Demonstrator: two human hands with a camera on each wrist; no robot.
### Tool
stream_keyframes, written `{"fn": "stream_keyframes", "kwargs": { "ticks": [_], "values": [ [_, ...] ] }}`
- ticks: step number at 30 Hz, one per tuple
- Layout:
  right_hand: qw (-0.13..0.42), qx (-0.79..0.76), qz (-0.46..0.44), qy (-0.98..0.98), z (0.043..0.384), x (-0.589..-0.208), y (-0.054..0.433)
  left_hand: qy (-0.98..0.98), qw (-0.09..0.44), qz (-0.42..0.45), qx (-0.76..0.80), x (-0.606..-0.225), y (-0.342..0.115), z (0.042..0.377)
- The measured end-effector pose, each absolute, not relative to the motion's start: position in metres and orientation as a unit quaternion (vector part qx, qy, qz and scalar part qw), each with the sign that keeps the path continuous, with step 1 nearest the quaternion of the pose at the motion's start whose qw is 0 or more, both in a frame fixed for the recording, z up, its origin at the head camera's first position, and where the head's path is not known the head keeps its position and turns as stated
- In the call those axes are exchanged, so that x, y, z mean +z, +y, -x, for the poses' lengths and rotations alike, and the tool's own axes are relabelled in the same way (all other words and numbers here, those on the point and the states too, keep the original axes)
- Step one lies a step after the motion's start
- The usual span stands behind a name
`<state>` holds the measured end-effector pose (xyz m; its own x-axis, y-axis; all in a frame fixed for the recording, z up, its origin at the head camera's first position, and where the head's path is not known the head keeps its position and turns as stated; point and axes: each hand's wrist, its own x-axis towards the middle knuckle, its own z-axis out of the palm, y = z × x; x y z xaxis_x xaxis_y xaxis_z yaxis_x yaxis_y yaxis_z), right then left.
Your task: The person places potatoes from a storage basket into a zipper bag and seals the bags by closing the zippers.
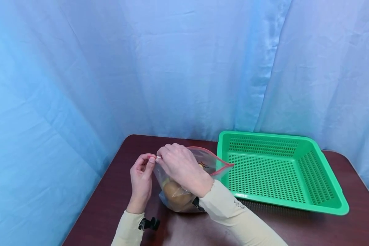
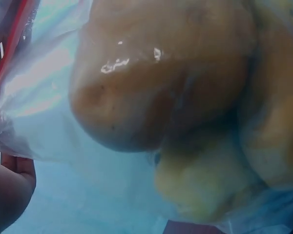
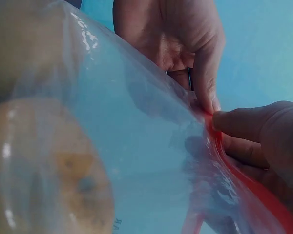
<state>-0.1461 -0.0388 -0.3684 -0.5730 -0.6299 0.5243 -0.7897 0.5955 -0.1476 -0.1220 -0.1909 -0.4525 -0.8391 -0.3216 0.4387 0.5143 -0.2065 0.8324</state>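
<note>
A clear zip bag (image 1: 161, 174) with a red zip edge (image 1: 226, 166) stands on the table, its mouth gaping on the right. Inside it are brown and yellowish potatoes (image 2: 151, 87), seen through the plastic. My left hand (image 1: 141, 177) pinches the zip's left end between thumb and index finger. Right beside those fingertips, my right hand (image 1: 182, 167) reaches across the bag and pinches the same red strip. A small white piece (image 1: 159, 157) shows between the hands; the fingers hide most of it. In the right wrist view both thumbs meet at the red strip (image 3: 215, 131).
A green perforated plastic basket (image 1: 267, 198) stands on the right of the dark red-brown table (image 1: 110, 205), close to the bag's right corner. Light blue curtains (image 1: 184, 68) hang behind the table and along its left.
</note>
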Motion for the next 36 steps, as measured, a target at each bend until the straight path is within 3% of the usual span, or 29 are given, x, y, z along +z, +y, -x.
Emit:
{"fn": "stream_keyframes", "kwargs": {
  "ticks": [15,36],
  "values": [
    [0.229,0.165,-0.418,-0.864,0.143,-0.37,-0.035,-0.528,0.309,0.115,-0.783,-0.454,-0.179,0.121],
    [0.212,0.171,-0.41,-0.87,0.139,-0.369,-0.02,-0.533,0.312,0.111,-0.779,-0.451,-0.178,0.119]
  ]
}}
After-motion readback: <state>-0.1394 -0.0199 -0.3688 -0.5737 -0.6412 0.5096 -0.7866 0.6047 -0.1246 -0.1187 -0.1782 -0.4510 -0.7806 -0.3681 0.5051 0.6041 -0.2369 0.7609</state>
